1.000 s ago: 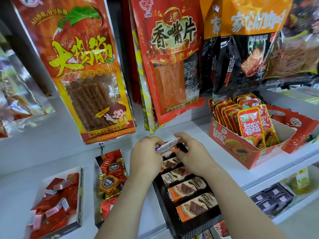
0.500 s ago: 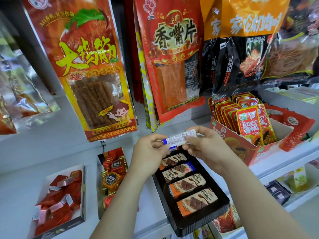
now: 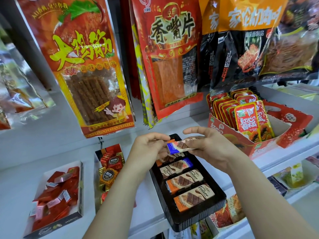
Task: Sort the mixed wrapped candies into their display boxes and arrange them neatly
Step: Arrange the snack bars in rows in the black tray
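Both hands hold one blue-ended wrapped chocolate bar (image 3: 179, 146) just above the far end of a black display tray (image 3: 217, 204). My left hand (image 3: 146, 149) pinches its left end and my right hand (image 3: 208, 149) grips its right half. In the tray lie several wrapped bars in a row, one blue-ended (image 3: 176, 167) and two orange-ended (image 3: 193, 197) nearer me. The bar's picture side faces up.
A box of red and gold wrapped candies (image 3: 110, 168) stands left of the tray, a flat box of red and pink candies (image 3: 57, 194) further left. A red carton of papaya snack packs (image 3: 248, 121) stands right. Large snack bags (image 3: 86, 66) hang behind on the white shelf (image 3: 20, 187).
The bar was lifted from the tray's far end, then turned over from its white label side to its picture side. Both hands stayed on it and lowered slightly.
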